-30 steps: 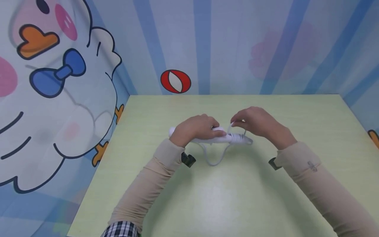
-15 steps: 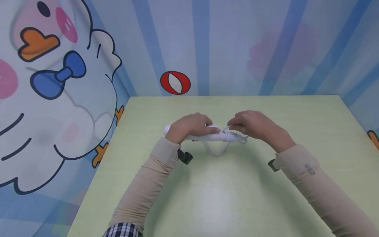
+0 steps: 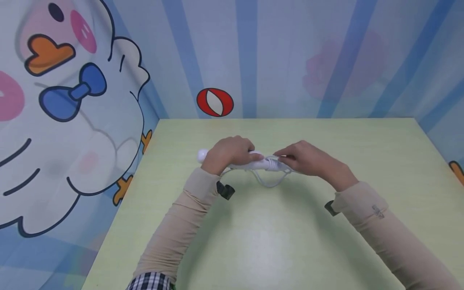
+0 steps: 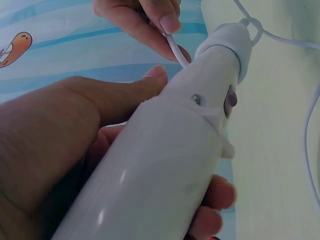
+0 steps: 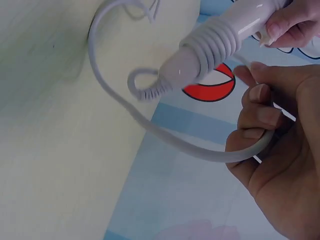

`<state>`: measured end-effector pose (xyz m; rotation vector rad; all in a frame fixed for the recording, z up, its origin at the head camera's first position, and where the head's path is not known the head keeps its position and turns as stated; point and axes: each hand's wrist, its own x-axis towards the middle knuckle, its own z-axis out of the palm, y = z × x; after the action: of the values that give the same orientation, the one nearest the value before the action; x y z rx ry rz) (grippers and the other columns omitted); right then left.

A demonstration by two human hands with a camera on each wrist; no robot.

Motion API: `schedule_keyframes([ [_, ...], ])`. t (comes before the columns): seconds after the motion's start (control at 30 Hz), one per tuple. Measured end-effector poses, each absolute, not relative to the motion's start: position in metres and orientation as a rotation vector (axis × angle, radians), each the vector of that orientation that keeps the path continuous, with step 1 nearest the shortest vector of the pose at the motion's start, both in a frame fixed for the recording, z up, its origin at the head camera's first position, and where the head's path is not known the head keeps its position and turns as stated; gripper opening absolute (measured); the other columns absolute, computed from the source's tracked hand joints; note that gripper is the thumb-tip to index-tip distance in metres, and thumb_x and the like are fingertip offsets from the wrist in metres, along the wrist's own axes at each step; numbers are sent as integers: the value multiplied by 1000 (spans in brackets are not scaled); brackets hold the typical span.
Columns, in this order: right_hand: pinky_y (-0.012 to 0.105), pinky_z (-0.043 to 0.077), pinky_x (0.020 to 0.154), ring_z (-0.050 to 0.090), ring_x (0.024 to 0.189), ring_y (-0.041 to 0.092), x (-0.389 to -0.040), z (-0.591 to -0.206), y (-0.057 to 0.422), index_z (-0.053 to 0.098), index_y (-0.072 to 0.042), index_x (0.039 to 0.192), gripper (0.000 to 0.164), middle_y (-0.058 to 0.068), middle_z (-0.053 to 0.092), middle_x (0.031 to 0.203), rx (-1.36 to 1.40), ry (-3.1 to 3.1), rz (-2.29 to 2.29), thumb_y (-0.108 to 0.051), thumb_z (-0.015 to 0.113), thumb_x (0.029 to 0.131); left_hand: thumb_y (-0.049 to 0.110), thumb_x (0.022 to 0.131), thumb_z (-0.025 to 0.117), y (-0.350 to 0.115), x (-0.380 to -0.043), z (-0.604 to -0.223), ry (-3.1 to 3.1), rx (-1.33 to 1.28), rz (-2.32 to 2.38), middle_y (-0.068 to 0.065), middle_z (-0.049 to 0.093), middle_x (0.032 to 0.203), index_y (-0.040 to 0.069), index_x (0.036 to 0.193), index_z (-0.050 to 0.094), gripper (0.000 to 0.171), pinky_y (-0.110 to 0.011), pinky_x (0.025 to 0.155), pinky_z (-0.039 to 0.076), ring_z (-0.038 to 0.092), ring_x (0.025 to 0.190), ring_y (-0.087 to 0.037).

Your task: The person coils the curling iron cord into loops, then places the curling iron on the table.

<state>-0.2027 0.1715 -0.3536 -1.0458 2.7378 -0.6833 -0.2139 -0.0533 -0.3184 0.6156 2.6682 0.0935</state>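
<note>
My left hand (image 3: 232, 153) grips a white rod-shaped electrical appliance (image 4: 160, 150), thumb along one side and fingertips curled round the other. It has a rounded end at the left and a small dark button near the cord end. White cord (image 5: 212, 47) lies in several turns round its narrower right end. My right hand (image 3: 308, 159) pinches a length of the cord (image 5: 185, 147) close beside these turns, with its fingers curled. A slack loop of cord (image 3: 268, 186) hangs below the appliance. The palm side of my left hand is hidden in the head view.
Both hands are over a pale yellow-green table (image 3: 268, 241). Blue striped walls (image 3: 275, 60) with cartoon prints, including a large bird (image 3: 105, 121) at the left, stand behind and beside it. A dark wrist device (image 3: 225, 190) sits under my left cuff.
My left hand and the appliance have shifted slightly left. The right hand has moved a little left and down with the cord, and the hanging loop has become shallower.
</note>
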Motion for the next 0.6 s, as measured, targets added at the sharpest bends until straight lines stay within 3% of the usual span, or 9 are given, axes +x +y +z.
schedule_keyframes([
  [0.17, 28, 39, 52, 43, 50, 9, -197, -357, 166, 64, -10, 116, 26, 2, 67, 81, -1000, 2773, -773, -17, 55, 93, 55, 89, 46, -55, -216, -321, 2731, 616, 78, 2, 59, 81, 20, 111, 62, 44, -29, 64, 42, 55, 75, -14],
  [0.33, 27, 34, 47, 34, 42, 8, -192, -362, 162, 63, -12, 119, 28, -4, 51, 58, -990, 2818, -827, -20, 52, 94, 56, 90, 44, -57, -217, -328, 2823, 587, 125, 2, 58, 79, 21, 109, 61, 44, -30, 63, 42, 54, 73, -15],
  [0.43, 26, 33, 45, 32, 41, 9, -189, -364, 160, 59, -11, 123, 31, -4, 46, 54, -987, 2857, -870, -21, 51, 95, 57, 90, 42, -58, -216, -331, 2884, 570, 171, 2, 58, 75, 21, 101, 61, 41, -31, 61, 41, 54, 69, -15],
  [0.6, 26, 34, 44, 36, 43, 10, -185, -367, 159, 54, -7, 127, 35, -4, 48, 58, -957, 2902, -994, -19, 51, 95, 56, 91, 41, -57, -214, -331, 2977, 528, 267, 1, 56, 71, 19, 92, 58, 40, -31, 58, 41, 54, 64, -16],
])
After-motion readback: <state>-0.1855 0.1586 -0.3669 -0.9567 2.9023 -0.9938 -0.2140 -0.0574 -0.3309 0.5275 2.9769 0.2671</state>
